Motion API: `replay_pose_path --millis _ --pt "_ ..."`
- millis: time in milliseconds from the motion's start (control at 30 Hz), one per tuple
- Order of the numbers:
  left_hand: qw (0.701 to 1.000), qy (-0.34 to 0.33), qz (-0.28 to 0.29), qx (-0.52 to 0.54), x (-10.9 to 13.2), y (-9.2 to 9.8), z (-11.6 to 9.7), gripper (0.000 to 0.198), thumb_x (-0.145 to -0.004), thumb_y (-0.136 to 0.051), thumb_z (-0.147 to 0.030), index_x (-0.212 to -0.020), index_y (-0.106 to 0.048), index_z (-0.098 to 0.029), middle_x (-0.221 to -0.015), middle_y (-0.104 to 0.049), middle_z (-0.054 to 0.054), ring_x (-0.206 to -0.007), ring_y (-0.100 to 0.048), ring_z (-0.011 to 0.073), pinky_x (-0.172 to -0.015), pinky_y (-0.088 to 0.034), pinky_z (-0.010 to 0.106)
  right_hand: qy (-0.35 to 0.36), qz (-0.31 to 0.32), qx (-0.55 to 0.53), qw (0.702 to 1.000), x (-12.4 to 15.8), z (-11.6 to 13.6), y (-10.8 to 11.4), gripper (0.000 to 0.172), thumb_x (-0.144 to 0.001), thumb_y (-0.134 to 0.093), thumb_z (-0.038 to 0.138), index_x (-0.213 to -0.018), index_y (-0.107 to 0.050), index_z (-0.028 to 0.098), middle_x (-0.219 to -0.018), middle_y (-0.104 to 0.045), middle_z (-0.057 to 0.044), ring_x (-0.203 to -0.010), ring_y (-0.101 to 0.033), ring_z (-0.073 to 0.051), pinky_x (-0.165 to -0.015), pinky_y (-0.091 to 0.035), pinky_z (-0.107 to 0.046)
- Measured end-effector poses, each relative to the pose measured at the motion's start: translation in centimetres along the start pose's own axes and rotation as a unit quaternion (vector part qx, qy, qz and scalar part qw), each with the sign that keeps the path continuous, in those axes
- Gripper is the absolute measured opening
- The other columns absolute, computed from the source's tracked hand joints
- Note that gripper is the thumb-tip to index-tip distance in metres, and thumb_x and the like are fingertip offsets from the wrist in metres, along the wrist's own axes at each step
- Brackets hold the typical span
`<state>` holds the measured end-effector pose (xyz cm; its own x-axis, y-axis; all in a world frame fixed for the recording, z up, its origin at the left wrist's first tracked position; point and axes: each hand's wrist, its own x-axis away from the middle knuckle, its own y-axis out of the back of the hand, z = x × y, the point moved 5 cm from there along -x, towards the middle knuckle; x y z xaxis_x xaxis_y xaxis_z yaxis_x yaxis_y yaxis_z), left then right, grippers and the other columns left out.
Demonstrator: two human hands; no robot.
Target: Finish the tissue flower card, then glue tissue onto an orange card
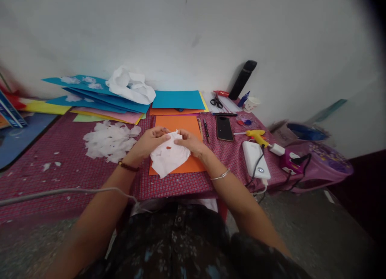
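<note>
The left hand and the right hand both had their grip pinched on a creased piece of white paper, thumbs on its near face along the upper part. The paper was in front of the person, over an orange sheet on the cloth-covered surface.

Some work looked done: a heap of loose white scraps lay beside the left forearm, and white tufts sat on the blue sheets at the back left. The piece in hand seemed unfinished, since it remained one wide, wrinkled sheet; the orange sheet showed plain wherever it was uncovered. A larger crumpled paper rested on the blue sheets, apparently unused.

The fingers behind the paper were mostly hidden, as was the middle of the orange sheet. Whether the paper's underside touched that sheet could not be told. A small reddish spot on the paper was too small to identify as a mark, a hole or something stuck there. A pale cable ran out of view at the left.
</note>
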<state>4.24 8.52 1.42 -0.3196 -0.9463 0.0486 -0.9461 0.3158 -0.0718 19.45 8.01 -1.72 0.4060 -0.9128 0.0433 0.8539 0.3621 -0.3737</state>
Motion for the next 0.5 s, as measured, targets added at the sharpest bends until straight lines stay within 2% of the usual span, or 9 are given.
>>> replay_pose_path --millis 100,200,267,333,500 --pt "0.996 0.051 0.058 -0.04 0.2 -0.2 0.5 0.039 -0.057 -0.085 -0.021 -0.094 -0.072 -0.017 -0.082 -0.074 0.007 -0.06 -0.065 0.0201 -0.05 -0.049 0.029 0.01 -0.012 -0.014 1.0 0.2 0.5 0.4 0.05 -0.052 -0.093 0.03 -0.088 -0.06 0.022 -0.075 -0.07 0.005 -0.06 -0.063 -0.012 -0.057 -0.052 -0.024" --pt "0.986 0.095 0.094 -0.1 0.2 0.2 1.1 0.02 -0.06 -0.083 -0.021 -0.075 -0.073 -0.014 -0.066 -0.069 0.007 -0.047 -0.055 0.0149 -0.042 -0.037 0.025 0.038 -0.032 -0.014 0.999 0.4 1.5 1.3 0.046 -0.055 -0.092 0.027 -0.086 -0.058 0.022 -0.073 -0.066 0.006 -0.058 -0.061 -0.011 -0.056 -0.05 -0.022" --pt "0.984 0.104 0.093 -0.113 0.2 0.6 1.2 0.015 -0.062 -0.082 -0.023 -0.065 -0.07 -0.015 -0.056 -0.063 0.004 -0.041 -0.048 0.012 -0.039 -0.031 0.023 0.066 -0.055 -0.022 0.996 0.6 2.3 2.0 0.044 -0.056 -0.091 0.025 -0.085 -0.057 0.023 -0.074 -0.065 0.007 -0.061 -0.061 -0.01 -0.059 -0.05 -0.022" --pt "0.986 0.103 0.085 -0.1 0.0 0.8 1.3 0.016 -0.066 -0.081 -0.027 -0.065 -0.069 -0.016 -0.054 -0.06 0.003 -0.039 -0.047 0.0111 -0.038 -0.029 0.022 0.083 -0.07 -0.03 0.994 0.7 2.8 2.4 0.044 -0.056 -0.091 0.024 -0.084 -0.057 0.023 -0.076 -0.065 0.007 -0.064 -0.061 -0.01 -0.061 -0.05 -0.022" --pt "0.994 0.094 0.041 -0.032 -0.4 0.9 1.2 0.017 -0.071 -0.078 -0.028 -0.074 -0.068 -0.016 -0.06 -0.065 0.002 -0.043 -0.052 0.0108 -0.042 -0.037 0.021 0.056 -0.048 -0.012 0.997 0.5 2.3 2.0 0.041 -0.058 -0.091 0.028 -0.086 -0.061 0.022 -0.074 -0.064 0.006 -0.062 -0.058 -0.01 -0.059 -0.05 -0.02"
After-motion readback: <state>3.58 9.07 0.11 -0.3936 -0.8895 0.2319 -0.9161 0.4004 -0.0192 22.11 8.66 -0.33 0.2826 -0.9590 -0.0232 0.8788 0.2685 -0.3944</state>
